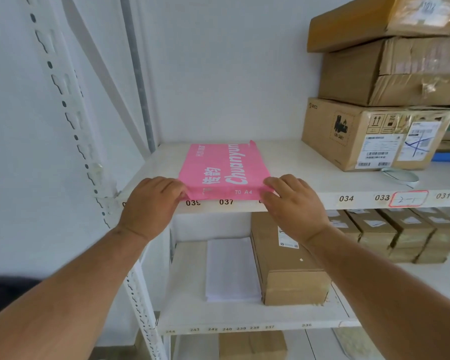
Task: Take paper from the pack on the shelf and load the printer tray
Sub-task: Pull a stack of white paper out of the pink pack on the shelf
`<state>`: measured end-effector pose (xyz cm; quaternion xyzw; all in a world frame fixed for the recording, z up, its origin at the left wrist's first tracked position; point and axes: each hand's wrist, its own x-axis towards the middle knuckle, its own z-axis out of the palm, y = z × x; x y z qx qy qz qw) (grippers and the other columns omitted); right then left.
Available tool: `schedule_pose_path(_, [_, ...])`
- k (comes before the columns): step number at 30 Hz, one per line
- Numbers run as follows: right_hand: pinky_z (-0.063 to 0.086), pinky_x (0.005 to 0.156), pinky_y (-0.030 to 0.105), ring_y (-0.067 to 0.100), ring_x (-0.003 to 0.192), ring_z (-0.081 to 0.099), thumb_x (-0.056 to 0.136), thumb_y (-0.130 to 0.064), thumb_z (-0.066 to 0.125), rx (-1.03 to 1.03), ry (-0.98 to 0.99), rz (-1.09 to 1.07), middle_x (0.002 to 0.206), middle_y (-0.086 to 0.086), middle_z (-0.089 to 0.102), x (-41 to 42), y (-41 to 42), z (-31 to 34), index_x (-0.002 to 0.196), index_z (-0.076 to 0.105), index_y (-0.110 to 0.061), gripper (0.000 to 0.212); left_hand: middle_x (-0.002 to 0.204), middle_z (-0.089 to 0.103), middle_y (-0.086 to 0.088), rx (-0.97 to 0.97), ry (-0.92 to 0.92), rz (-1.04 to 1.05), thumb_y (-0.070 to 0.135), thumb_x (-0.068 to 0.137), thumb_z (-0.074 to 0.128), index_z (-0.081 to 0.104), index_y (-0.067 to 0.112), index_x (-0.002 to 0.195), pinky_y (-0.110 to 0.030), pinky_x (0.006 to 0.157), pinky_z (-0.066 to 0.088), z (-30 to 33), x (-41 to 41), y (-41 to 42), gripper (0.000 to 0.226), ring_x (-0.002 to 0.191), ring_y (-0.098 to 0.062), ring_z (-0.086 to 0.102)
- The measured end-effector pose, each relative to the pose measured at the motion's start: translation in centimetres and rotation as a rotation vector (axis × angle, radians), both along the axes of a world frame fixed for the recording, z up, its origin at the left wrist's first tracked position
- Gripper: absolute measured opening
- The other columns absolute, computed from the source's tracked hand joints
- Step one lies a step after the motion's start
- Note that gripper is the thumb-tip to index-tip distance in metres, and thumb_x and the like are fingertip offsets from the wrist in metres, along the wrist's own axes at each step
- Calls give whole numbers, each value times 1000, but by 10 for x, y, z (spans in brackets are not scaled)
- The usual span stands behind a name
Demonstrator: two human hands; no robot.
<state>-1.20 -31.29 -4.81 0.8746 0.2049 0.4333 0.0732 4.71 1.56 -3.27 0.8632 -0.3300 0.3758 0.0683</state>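
A pink paper pack (222, 170) with white lettering lies flat on the upper white shelf (309, 162), its near end at the shelf's front edge. My left hand (151, 203) grips the pack's near left corner, fingers curled over the wrapper. My right hand (294, 203) grips the near right corner the same way. The printer and its tray are not in view.
Stacked cardboard boxes (379, 100) fill the right of the upper shelf, with a tape roll (400, 176) in front of them. On the lower shelf lie a stack of white sheets (231, 268), a brown box (289, 271) and several small cartons (400, 235). A perforated upright (70, 120) stands at left.
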Motion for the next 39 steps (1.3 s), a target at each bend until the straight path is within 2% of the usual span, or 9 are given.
schedule_pose_path(4, [48,67,42,32,82,58,77,0,75,12,-1,-16,101,10,69,6,0,-3,88,69,-8,15,88,71,0,-135,94,-20,28,98,51,65,14,92,-43,76,52,0,0,-3,20,82,-27,63])
schedule_pose_path(8, [49,72,45,33,84,61,87,-17,71,22,4,7,103,9,70,4,-2,-2,100,72,-11,14,90,70,-3,-189,117,-36,20,95,61,64,11,94,-44,78,52,-3,-1,-6,10,84,-28,61])
schedule_pose_path(16, [44,61,43,32,71,55,83,-3,70,-17,-82,51,92,10,69,13,4,-3,82,69,-9,6,101,73,-7,-30,23,-84,15,89,73,75,7,100,-46,79,57,0,3,-3,13,87,-30,67])
schedule_pose_path(20, [47,63,44,30,70,53,85,2,71,98,-19,55,88,12,65,10,8,1,87,64,-4,9,97,73,-6,-89,74,-88,17,92,66,74,7,98,-43,77,59,3,-1,-5,14,85,-29,69])
schedule_pose_path(26, [47,58,40,30,67,54,100,-13,56,308,4,121,77,11,64,5,17,8,87,61,-3,17,90,76,-6,-257,178,-32,20,94,57,68,6,98,-43,71,59,11,-9,-13,19,82,-31,71])
schedule_pose_path(29, [50,58,41,31,69,58,100,-23,57,264,-7,126,80,10,68,3,13,7,97,67,-3,23,88,74,-4,-207,186,-44,35,94,48,67,10,101,-42,69,57,14,-9,-14,32,79,-29,67])
schedule_pose_path(32, [52,61,43,32,70,59,93,-21,69,125,-27,122,86,9,71,6,4,7,106,75,-7,19,96,75,-3,-59,138,-73,38,96,52,68,15,120,-39,73,57,18,-6,-13,37,85,-29,68])
schedule_pose_path(36, [51,55,40,32,66,59,90,-12,70,78,-41,112,79,5,73,10,3,11,94,78,-10,9,95,77,-4,15,70,-110,39,96,53,78,14,108,-42,67,60,20,-6,-16,38,81,-30,72])
schedule_pose_path(39, [49,55,35,29,69,60,96,-21,59,184,42,95,77,3,73,6,2,18,94,79,-14,21,94,78,-2,-105,104,-81,32,97,56,78,15,106,-38,68,61,23,-6,-20,29,81,-28,73])
